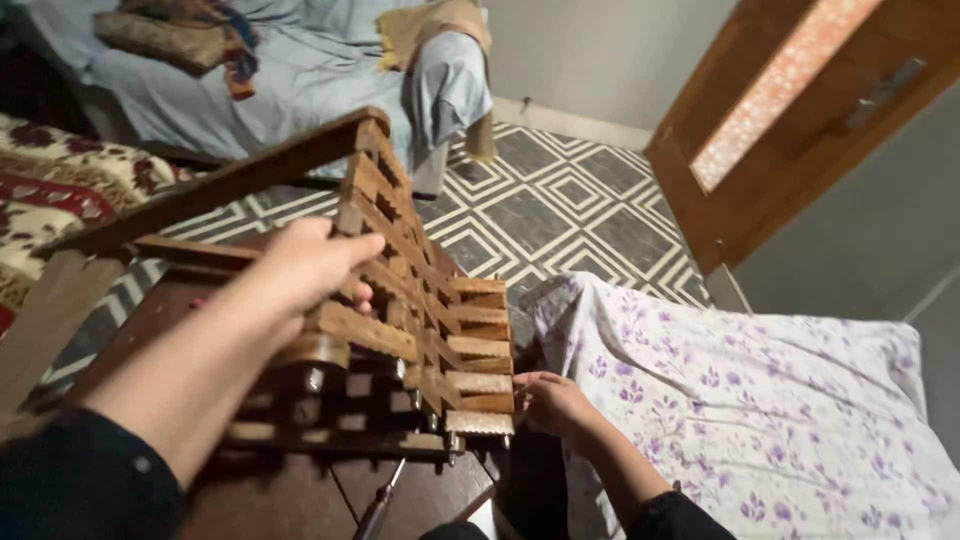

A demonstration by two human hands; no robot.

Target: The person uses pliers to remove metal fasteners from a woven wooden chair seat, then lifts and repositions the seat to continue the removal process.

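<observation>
wooden slat rack (pixel 420 310) tilted up on the dark worktop (pixel 290 495). left hand (pixel 310 265) fingers wrapped over a slat, steadying it. right hand (pixel 550 402) pinches the lower right corner by the bolts. screwdriver (pixel 380 505) lies unused below, so bolt work looks unfinished.

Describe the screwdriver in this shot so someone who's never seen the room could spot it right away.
Start at the dark wooden table at the bottom of the view, where the left hand grips a slatted wooden frame and the right hand touches its lower corner. Just below that frame's bottom edge lies the screwdriver. It is the only slim metal thing there, its thin shaft pointing up toward the frame.
</observation>
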